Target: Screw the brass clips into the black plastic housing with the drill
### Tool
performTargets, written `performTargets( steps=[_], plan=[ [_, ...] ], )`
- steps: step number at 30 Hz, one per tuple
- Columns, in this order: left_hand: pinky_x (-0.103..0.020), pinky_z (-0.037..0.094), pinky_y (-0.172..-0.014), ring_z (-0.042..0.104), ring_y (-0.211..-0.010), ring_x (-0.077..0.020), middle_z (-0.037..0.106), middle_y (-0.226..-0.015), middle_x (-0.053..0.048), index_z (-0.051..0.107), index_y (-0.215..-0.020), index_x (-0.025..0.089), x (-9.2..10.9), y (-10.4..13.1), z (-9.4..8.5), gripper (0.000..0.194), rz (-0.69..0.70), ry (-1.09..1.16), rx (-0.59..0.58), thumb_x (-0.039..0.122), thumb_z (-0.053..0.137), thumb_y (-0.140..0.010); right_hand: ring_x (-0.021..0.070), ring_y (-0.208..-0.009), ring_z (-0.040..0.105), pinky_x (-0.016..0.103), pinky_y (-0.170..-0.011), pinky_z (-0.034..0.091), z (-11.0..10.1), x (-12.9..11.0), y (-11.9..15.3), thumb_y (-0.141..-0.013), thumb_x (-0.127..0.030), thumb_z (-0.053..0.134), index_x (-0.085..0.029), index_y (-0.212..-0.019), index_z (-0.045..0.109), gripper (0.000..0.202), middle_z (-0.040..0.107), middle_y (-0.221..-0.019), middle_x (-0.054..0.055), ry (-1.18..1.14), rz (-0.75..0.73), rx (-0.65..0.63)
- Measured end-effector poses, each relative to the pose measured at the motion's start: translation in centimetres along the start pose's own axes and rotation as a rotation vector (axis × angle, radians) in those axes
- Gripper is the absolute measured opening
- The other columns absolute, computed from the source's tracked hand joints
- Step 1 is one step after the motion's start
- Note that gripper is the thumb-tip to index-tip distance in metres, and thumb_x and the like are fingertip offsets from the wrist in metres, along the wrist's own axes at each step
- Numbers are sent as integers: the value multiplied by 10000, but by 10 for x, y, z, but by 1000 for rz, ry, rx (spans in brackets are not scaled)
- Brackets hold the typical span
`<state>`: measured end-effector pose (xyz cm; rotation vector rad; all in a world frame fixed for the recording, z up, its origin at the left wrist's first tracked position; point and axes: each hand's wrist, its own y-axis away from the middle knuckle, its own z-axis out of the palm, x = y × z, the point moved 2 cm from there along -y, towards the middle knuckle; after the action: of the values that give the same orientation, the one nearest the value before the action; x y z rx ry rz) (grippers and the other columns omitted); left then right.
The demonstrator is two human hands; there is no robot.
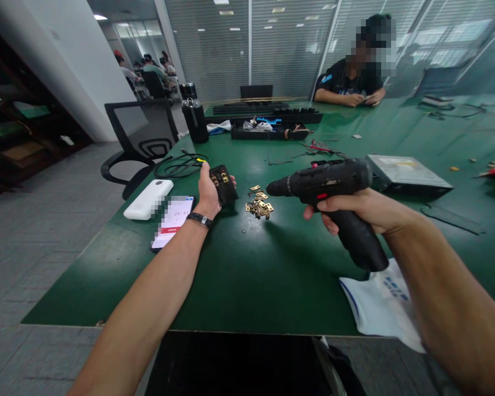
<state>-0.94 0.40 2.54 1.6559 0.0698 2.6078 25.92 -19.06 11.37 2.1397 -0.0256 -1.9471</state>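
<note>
My left hand (208,195) is wrapped round a small black block with brass-coloured terminals (224,186), tilted above the green table. My right hand (350,208) grips a black cordless drill (328,179) by its handle, a finger near the trigger. The drill's nose points left toward the block, with a gap between them. Beneath that gap lies a heap of small brass plates and screws (259,208). Whether a bit sits in the chuck is hard to make out.
Left of my left hand lie a phone (174,220), a white power bank (149,199) and a coiled black cable (181,164). A black bottle (194,118) stands behind. To the right are a metal drive box (410,173) and a white cloth (390,302). A person (350,82) sits across the table.
</note>
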Motion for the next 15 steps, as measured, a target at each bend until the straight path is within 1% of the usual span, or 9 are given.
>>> performTargets(
  steps=[2, 4, 7, 9, 10, 12, 14, 15],
  plan=[
    [-391, 614, -615, 774, -772, -294, 729, -677, -111, 721, -1003, 189, 5, 8, 3, 703, -45, -2, -56, 843, 476, -917, 119, -544, 619, 314, -536, 422, -4, 3, -1, -866, -269, 684, -127, -909, 791, 183, 770, -788, 99, -12, 5, 6],
    [-407, 619, -609, 787, -792, -312, 751, -700, -125, 744, -1027, 197, 6, 13, 6, 684, -71, -10, -102, 821, 481, -928, 102, -524, 601, 315, -512, 397, -7, 10, -4, -854, -313, 686, -135, -913, 788, 214, 792, -862, 120, -34, -2, 47],
    [-417, 620, -619, 794, -818, -326, 781, -754, -149, 763, -1036, 191, 1, 14, 11, 693, -99, -42, -162, 813, 471, -938, 62, -446, 546, 313, -447, 307, -10, 25, -12, -874, -378, 646, -138, -930, 781, 281, 793, -859, 121, -46, -26, 151],
    [-417, 614, -618, 793, -816, -329, 787, -771, -162, 771, -1019, 186, -4, 12, 12, 711, -108, -72, -187, 821, 465, -935, 51, -423, 537, 315, -429, 275, -13, 34, -19, -895, -382, 621, -133, -952, 783, 302, 789, -847, 114, -41, -43, 168],
    [-412, 609, -614, 792, -812, -327, 789, -775, -166, 774, -1008, 186, -6, 11, 12, 718, -112, -86, -200, 827, 460, -934, 53, -428, 545, 309, -430, 283, -15, 37, -22, -908, -386, 614, -131, -960, 787, 313, 785, -836, 108, -39, -48, 153],
    [-392, 599, -611, 791, -812, -315, 792, -786, -162, 774, -992, 188, -8, 8, 11, 727, -117, -109, -235, 831, 439, -939, 78, -457, 573, 284, -446, 344, -22, 42, -28, -920, -408, 636, -123, -970, 798, 332, 759, -772, 89, -27, -40, 69],
    [-363, 595, -628, 794, -836, -295, 803, -818, -150, 765, -990, 186, -9, 7, 10, 722, -129, -128, -287, 820, 420, -951, 122, -503, 604, 276, -485, 441, -30, 46, -32, -893, -413, 722, -108, -980, 811, 329, 735, -725, 82, 1, -6, -43],
    [-349, 593, -640, 795, -847, -284, 807, -834, -143, 757, -990, 184, -9, 7, 10, 715, -135, -135, -310, 811, 416, -957, 139, -526, 613, 286, -503, 482, -35, 47, -34, -866, -399, 771, -108, -1006, 814, 326, 750, -763, 92, 9, 6, -81]
  ],
)
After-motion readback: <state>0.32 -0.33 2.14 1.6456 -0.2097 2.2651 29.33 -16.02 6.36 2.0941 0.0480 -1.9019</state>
